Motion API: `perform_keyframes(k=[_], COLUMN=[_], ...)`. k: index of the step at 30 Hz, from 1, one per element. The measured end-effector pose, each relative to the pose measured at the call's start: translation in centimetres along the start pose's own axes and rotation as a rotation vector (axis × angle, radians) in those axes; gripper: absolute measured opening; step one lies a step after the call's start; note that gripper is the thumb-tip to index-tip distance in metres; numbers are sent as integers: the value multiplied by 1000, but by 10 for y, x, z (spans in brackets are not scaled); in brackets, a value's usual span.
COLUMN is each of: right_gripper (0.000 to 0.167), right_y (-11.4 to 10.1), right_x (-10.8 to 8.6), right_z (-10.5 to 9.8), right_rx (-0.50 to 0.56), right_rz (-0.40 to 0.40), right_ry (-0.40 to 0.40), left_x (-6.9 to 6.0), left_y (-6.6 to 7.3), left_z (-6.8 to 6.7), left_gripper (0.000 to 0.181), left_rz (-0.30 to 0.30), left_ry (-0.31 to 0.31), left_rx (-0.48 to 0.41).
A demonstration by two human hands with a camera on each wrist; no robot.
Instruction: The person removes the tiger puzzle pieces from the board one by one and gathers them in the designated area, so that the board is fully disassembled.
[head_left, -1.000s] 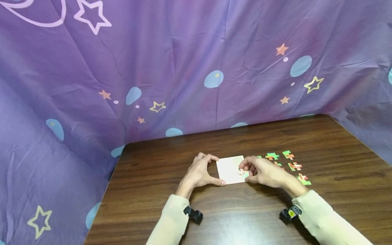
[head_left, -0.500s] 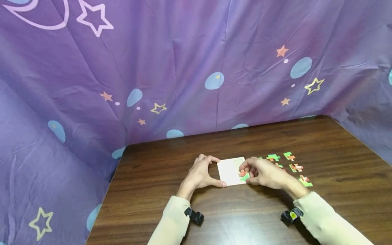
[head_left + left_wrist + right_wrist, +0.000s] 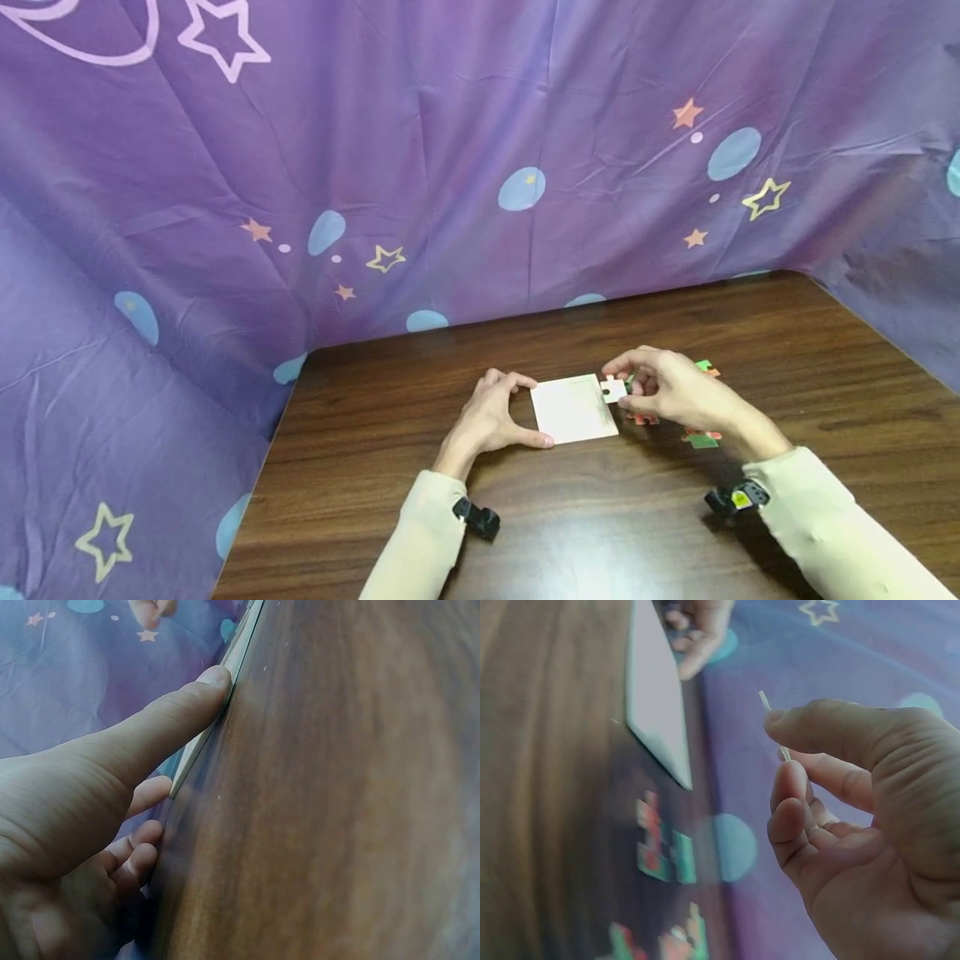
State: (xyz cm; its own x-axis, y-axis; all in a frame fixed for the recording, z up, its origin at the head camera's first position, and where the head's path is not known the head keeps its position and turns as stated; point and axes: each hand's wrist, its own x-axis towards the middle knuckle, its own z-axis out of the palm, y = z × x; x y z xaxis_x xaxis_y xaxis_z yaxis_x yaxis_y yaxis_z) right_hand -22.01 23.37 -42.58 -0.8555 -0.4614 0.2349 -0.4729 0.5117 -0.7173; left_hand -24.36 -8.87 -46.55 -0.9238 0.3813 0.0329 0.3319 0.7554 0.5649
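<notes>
A square whitish puzzle board (image 3: 573,408) lies on the table. My left hand (image 3: 483,421) holds its left side, thumb at the near corner and index finger at the far one. In the left wrist view my thumb (image 3: 180,709) presses the board's thin edge. My right hand (image 3: 678,390) pinches a puzzle piece (image 3: 613,390), pale face showing, by the board's far right corner. The right wrist view catches this piece edge-on, apart from the board. Red and green puzzle pieces (image 3: 702,438) lie right of the board, partly hidden by the right hand.
The brown wooden table (image 3: 390,442) ends at a purple curtain (image 3: 450,167) with stars and blue ovals, behind and at both sides. Other jigsaw pieces (image 3: 705,367) show past the right hand. A black wrist camera (image 3: 480,518) sits on each sleeve.
My right hand has moved right and away from over the board, where it held a red and green piece. A pale-faced piece is now in its fingers. The left hand stays put.
</notes>
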Motion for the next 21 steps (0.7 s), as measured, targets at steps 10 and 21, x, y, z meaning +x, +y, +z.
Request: perform_keyframes(k=[10, 21], right_gripper=[40, 42], right_y=[-1, 23], right_x=[-24, -56], right_z=[-28, -3], right_rx=[-82, -89], right_rz=[38, -101], right_ry=[56, 36], left_x=[-1, -1], left_y=[1, 2], left_z=[0, 0], left_gripper=[96, 96], left_rz=[-4, -12], left_ry=[-7, -4], left_rx=[0, 11])
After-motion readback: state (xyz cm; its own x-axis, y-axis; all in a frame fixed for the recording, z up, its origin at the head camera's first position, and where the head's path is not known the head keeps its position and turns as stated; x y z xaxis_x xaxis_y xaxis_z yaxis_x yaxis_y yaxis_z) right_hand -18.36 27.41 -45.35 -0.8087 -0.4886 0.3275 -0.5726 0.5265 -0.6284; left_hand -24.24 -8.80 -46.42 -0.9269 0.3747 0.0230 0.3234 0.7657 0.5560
